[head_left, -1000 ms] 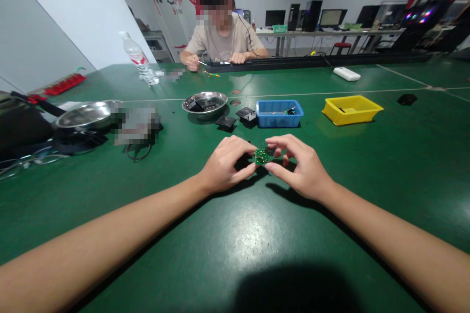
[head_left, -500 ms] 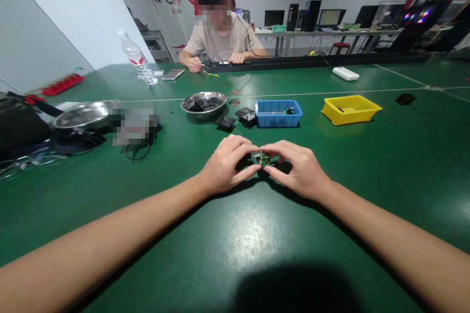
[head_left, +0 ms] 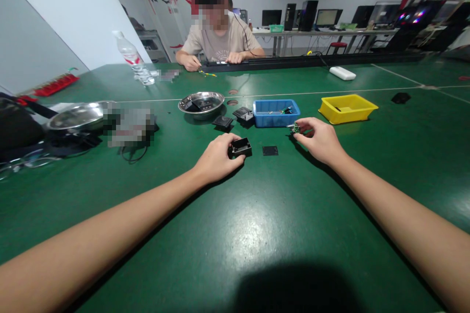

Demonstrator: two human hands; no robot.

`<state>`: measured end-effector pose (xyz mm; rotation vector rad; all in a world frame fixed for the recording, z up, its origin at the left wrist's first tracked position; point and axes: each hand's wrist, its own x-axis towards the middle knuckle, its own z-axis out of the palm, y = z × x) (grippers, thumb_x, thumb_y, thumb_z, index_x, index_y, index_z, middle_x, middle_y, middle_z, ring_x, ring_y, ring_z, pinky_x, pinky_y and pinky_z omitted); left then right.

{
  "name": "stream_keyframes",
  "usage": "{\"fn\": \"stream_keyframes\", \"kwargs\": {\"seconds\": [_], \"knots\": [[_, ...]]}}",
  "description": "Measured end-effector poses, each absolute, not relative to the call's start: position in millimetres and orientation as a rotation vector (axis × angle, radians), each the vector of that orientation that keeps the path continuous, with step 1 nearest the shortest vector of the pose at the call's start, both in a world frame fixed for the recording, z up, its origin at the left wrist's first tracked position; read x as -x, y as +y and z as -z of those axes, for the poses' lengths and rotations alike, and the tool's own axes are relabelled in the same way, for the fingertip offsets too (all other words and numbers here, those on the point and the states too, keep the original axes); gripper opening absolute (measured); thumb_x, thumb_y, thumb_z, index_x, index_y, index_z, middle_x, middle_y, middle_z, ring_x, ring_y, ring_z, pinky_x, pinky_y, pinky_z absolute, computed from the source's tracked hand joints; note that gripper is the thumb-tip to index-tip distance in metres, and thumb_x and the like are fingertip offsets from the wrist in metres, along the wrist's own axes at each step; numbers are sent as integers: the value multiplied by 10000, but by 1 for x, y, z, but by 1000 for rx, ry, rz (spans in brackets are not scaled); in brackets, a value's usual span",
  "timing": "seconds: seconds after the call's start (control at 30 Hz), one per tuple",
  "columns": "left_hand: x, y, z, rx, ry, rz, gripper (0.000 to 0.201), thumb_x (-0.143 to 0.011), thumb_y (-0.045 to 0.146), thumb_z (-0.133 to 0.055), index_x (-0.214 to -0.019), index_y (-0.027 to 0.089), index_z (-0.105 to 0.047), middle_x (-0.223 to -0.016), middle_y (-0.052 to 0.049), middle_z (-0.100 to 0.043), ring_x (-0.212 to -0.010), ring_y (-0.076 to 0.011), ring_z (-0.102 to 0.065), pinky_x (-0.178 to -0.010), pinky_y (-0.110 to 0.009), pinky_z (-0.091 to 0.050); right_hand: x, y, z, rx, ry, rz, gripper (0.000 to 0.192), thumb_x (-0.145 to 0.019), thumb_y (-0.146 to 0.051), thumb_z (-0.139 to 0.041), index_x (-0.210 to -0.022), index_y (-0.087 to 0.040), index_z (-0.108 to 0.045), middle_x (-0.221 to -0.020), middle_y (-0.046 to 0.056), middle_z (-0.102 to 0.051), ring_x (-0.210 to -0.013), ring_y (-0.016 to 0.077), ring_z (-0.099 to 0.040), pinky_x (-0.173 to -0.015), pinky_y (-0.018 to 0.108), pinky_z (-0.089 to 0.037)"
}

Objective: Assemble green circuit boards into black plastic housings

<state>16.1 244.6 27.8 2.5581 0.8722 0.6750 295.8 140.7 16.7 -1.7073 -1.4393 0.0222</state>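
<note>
An electronics workshop: green bench [head_left: 257, 234], parts bins [head_left: 276, 112], computers [head_left: 308, 15] behind.

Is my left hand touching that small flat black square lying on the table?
Apart. The head view shows bare green table between the left hand, which grips the black housing, and the flat black square.

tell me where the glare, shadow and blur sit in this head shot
Head view: overhead light glares pale on the green table; a dark rounded shadow sits at the bottom edge; pixelated patches cover the far person's face and an item beside the steel bowl; wide-angle bowing stretches both forearms.
</note>
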Motion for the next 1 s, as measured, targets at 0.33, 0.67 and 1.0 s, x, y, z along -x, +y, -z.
{"fn": "stream_keyframes", "kwargs": {"seconds": [0.33,0.67,1.0], "knots": [[-15,235,-30,-2548,601,-959,295,-771,168,-663,-1065,173,-642,-1003,-50,-703,-921,-205,-664,-872,-347,-541,-302,144,-13,1774,-1370,-194,245,-715,-195,-726,-958,-195,-702,-937,54,-791,-876,226,-750,-884,400,-598],[-14,235,-35,-2569,469,-996,252,-845,230,-656,-1089,175,-631,-1086,-94,-690,-1018,-217,-657,-921,-373,-541,-300,144,-13,1781,-1395,-159,251,-723,-196,-719,-973,-190,-711,-944,56,-792,-875,222,-752,-882,400,-602],[-12,229,-30,-2261,436,-967,352,-722,237,-732,-971,208,-485,-1151,-138,-734,-1069,-250,-714,-908,-384,-569,-300,144,-12,1788,-1401,-155,251,-731,-175,-720,-981,-185,-716,-956,61,-793,-889,224,-752,-893,401,-595]]}}
